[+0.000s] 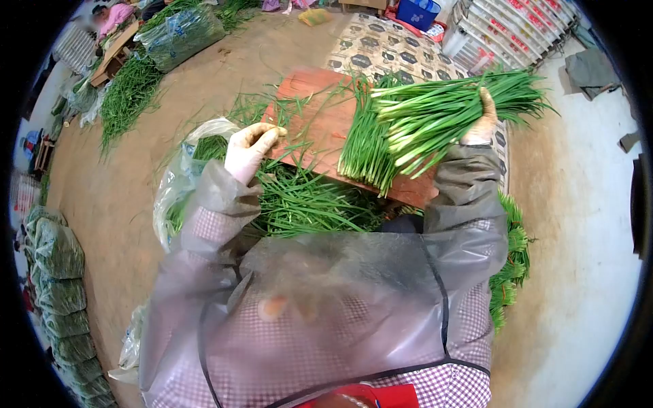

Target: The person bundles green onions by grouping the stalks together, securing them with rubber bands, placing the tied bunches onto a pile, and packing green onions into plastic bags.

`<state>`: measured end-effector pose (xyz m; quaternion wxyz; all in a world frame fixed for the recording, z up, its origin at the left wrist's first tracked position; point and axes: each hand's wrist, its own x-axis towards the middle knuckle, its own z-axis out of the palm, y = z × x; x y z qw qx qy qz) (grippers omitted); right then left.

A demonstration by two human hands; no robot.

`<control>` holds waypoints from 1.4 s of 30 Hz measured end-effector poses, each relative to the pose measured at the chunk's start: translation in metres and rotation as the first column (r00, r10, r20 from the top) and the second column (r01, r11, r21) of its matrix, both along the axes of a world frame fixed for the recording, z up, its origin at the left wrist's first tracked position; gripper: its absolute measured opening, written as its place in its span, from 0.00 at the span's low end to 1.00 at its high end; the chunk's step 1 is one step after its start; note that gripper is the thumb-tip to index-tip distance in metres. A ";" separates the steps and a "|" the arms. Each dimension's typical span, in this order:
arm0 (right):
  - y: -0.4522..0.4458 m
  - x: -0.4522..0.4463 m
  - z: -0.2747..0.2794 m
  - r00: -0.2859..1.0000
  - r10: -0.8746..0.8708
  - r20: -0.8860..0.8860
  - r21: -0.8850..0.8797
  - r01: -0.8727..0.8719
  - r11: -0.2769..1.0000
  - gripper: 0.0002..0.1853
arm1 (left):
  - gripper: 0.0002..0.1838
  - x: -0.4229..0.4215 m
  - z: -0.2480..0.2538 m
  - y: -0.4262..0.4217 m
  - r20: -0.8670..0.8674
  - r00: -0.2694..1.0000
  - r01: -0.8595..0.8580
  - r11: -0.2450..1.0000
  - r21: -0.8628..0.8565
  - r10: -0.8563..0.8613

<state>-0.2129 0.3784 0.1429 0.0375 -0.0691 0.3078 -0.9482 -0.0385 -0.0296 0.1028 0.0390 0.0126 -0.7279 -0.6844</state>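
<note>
My right hand [484, 122] is closed around a thick bunch of garlic chives [428, 112], thumb on top, held above the right side of a reddish wooden board [313, 122]. The pale cut ends point left and the green tips right. Beneath and left of that bunch, more chives [367, 146] lie on the board. Off the board's left edge, my left hand [252, 148] is pinched, thumb against fingers; whatever is between the fingertips is too small to name. Loose chives [306, 204] are heaped below it, near my lap.
A clear plastic bag [170, 197] with greens stands at my left. Tied bundles [507, 272] lie by my right side. Wrapped packs [58, 272] are stacked far left. Patterned matting [388, 47], a blue basket [416, 13] and white crates [503, 30] are ahead. Another person [112, 19] sits at far left.
</note>
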 end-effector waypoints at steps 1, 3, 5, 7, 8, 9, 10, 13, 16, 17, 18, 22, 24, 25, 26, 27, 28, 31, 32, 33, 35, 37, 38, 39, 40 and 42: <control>0.019 -0.011 -0.003 1.000 -0.019 0.015 0.035 0.018 0.999 0.12 | 0.14 -0.009 -0.001 0.006 -0.004 0.999 0.047 0.997 -0.056 -0.047; 0.048 -0.023 -0.013 0.995 -0.014 0.103 0.001 0.014 1.000 0.11 | 0.15 -0.024 -0.017 0.020 0.049 0.969 0.247 0.964 -0.103 -0.243; 0.057 -0.026 -0.021 0.994 -0.033 0.102 0.029 0.030 0.999 0.11 | 0.16 -0.036 -0.056 0.038 0.236 0.843 0.521 0.844 -0.131 -0.484; 0.061 -0.021 -0.027 0.983 -0.074 0.169 0.040 0.068 0.997 0.10 | 0.17 -0.040 -0.118 0.060 0.168 0.693 0.715 0.698 -0.038 -0.701; 0.062 -0.020 -0.031 0.984 -0.050 0.173 0.042 0.044 0.998 0.10 | 0.17 -0.036 -0.132 0.071 0.319 0.639 0.755 0.649 -0.087 -0.700; 0.064 -0.021 -0.037 0.984 -0.045 0.172 0.042 0.038 0.998 0.10 | 0.18 -0.036 -0.158 0.077 0.363 0.539 0.824 0.565 -0.039 -0.760; 0.061 -0.018 -0.038 0.973 -0.079 0.218 0.059 0.067 0.996 0.11 | 0.21 -0.033 -0.170 0.081 0.366 0.597 0.786 0.612 -0.087 -0.714; 0.063 -0.019 -0.049 0.958 -0.085 0.272 0.097 0.061 0.993 0.12 | 0.31 -0.032 -0.200 0.069 0.587 0.707 0.632 0.725 -0.273 -0.395; 0.056 -0.016 -0.055 0.958 0.010 0.286 0.085 -0.036 0.996 0.13 | 0.31 -0.035 -0.306 0.011 0.702 0.700 0.292 0.843 -0.452 0.134; 0.046 -0.011 -0.051 0.954 0.072 0.290 0.054 -0.092 0.994 0.13 | 0.25 -0.029 -0.301 -0.004 0.863 0.504 0.007 0.999 -0.033 0.025; 0.030 -0.001 -0.036 0.945 0.125 0.301 0.059 -0.150 0.987 0.14 | 0.26 -0.026 -0.264 -0.007 0.884 0.458 -0.095 0.994 -0.054 0.092; 0.013 -0.019 -0.068 0.904 0.066 0.421 0.244 -0.183 0.952 0.15 | 0.24 -0.025 -0.271 -0.033 0.913 0.399 -0.181 0.983 -0.014 0.086; -0.002 -0.020 -0.072 0.876 0.106 0.471 0.258 -0.252 0.933 0.14 | 0.19 -0.042 -0.277 -0.046 0.756 0.649 0.425 0.866 -0.265 -0.088; -0.009 -0.025 -0.079 0.869 0.136 0.476 0.262 -0.288 0.921 0.13 | 0.16 -0.053 -0.194 -0.027 0.787 0.614 0.568 0.724 -0.391 -0.057; -0.015 -0.030 -0.085 0.855 0.162 0.492 0.267 -0.326 0.907 0.13 | 0.18 -0.058 -0.183 -0.025 0.790 0.609 0.523 0.786 -0.329 -0.074; -0.026 -0.027 -0.083 0.831 0.221 0.511 0.212 -0.371 0.904 0.16 | 0.16 -0.063 -0.132 -0.010 0.653 0.724 0.396 0.909 -0.128 -0.223; -0.036 -0.027 -0.082 0.816 0.246 0.522 0.221 -0.409 0.885 0.15 | 0.15 -0.079 -0.116 0.004 0.664 0.720 0.265 0.964 0.005 -0.201; -0.060 -0.038 -0.106 0.780 0.324 0.536 0.193 -0.487 0.852 0.13 | 0.20 -0.114 -0.080 0.047 0.503 0.827 0.139 0.959 0.248 -0.250; -0.068 -0.043 -0.116 0.769 0.301 0.564 0.191 -0.477 0.858 0.12 | 0.22 -0.132 -0.122 0.051 0.508 0.811 0.162 0.946 0.281 -0.290; -0.075 -0.049 -0.129 0.790 0.291 0.540 0.229 -0.470 0.852 0.12 | 0.24 -0.146 -0.160 0.054 0.508 0.798 0.183 0.932 0.312 -0.326; -0.086 -0.047 -0.140 0.874 0.120 0.471 0.415 -0.339 0.844 0.16 | 0.37 -0.132 -0.131 0.104 0.549 0.777 0.093 0.919 0.383 -0.307; -0.092 -0.052 -0.157 0.900 -0.015 0.435 0.480 -0.218 0.850 0.18 | 0.54 -0.133 -0.144 0.132 0.517 0.763 0.157 0.888 0.433 -0.387; -0.093 -0.051 -0.158 0.896 -0.042 0.441 0.485 -0.199 0.851 0.19 | 0.58 -0.128 -0.147 0.140 0.493 0.809 0.203 0.940 0.275 -0.320; -0.094 -0.050 -0.161 0.892 -0.068 0.448 0.490 -0.182 0.852 0.19 | 0.63 -0.121 -0.141 0.153 0.454 0.853 0.234 0.966 0.107 -0.257; -0.095 -0.051 -0.168 0.889 -0.071 0.452 0.491 -0.181 0.852 0.19 | 0.64 -0.118 -0.152 0.161 0.395 0.895 0.229 0.973 -0.007 -0.208; -0.099 -0.053 -0.180 0.912 -0.290 0.289 0.709 -0.001 0.705 0.25 | 0.72 -0.111 -0.166 0.178 0.292 0.954 0.145 0.952 -0.269 -0.063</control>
